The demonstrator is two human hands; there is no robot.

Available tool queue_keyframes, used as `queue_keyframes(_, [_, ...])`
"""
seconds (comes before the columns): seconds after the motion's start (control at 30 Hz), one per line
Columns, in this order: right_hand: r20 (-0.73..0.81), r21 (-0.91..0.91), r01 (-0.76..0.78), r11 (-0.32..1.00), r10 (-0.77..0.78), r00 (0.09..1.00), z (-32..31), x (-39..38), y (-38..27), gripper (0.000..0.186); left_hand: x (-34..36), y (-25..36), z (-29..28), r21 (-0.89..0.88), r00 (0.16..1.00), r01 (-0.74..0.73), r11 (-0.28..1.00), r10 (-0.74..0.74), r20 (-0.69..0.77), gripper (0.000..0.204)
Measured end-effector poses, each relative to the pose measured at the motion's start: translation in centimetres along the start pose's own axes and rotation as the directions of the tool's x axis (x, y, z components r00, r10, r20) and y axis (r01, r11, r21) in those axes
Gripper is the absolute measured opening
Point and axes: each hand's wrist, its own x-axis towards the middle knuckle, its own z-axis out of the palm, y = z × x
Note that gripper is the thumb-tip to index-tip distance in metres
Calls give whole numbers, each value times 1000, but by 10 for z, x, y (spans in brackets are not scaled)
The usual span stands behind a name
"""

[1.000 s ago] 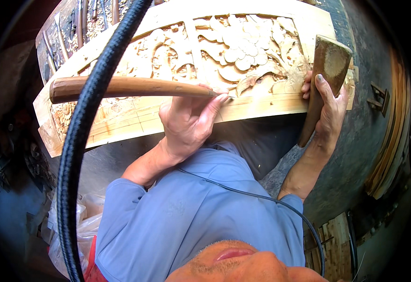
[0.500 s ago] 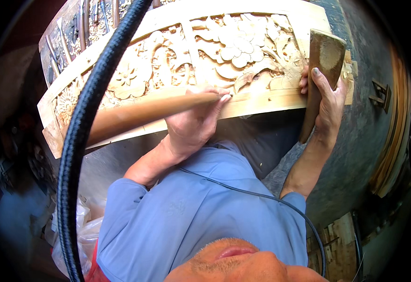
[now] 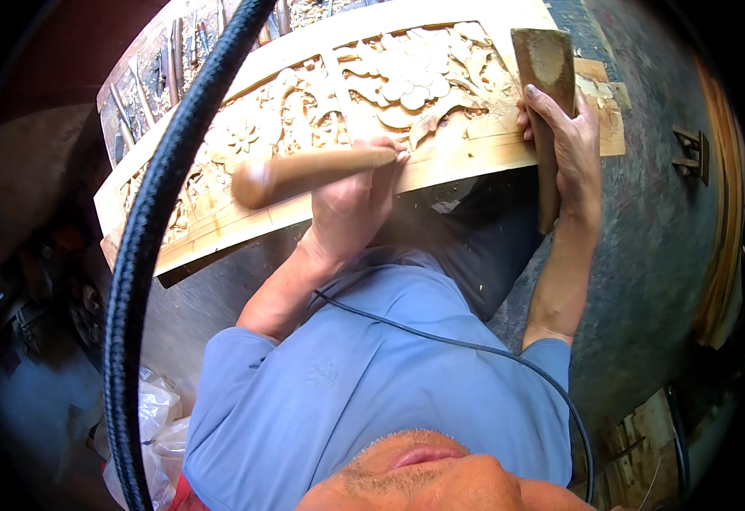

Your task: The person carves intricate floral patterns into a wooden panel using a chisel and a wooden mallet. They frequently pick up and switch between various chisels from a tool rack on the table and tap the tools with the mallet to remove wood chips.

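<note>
My left hand (image 3: 351, 204) is closed on a wooden-handled chisel (image 3: 304, 175) at the near edge of a carved wooden panel (image 3: 475, 153). The round handle slants up and left toward me, its butt blurred. Fingers hide most of the blade, so I cannot tell whether its tip touches the wood. Flowers and leaves stand out in relief across the panel. At the panel's right end, my right hand (image 3: 573, 145) grips a worn wooden mallet (image 3: 544, 68), its thumb lying along the wood. The mallet's broad head points away from me and its narrower handle runs down past my wrist.
Several carving tools (image 3: 172, 64) lie among wood shavings on the far left of the bench. A thick braided black cable (image 3: 155, 170) crosses the left of the view. A small wooden stool (image 3: 690, 157) and long boards (image 3: 722, 221) are on the right.
The chisel's handle has swung, its butt now farther right and higher in view. My right hand and the mallet have moved left, closer to the chisel. The view has shifted slightly.
</note>
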Motion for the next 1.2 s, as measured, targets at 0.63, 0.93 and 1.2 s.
queue_keyframes(0.63, [551, -642, 712, -284, -816, 172, 63, -61, -187, 63, 16, -16, -9, 29, 994, -56, 998, 53, 99, 12])
queue_keyframes(0.93, [583, -664, 707, -243, -761, 286, 95, -26, -202, 64, 30, -38, -30, -67, 985, 98, 993, -87, 150, 16])
queue_keyframes(1.2, [390, -708, 704, 51, -803, 451, 75, -40, -148, 68, 18, -54, -7, -427, 926, 284, 858, -362, -111, 35])
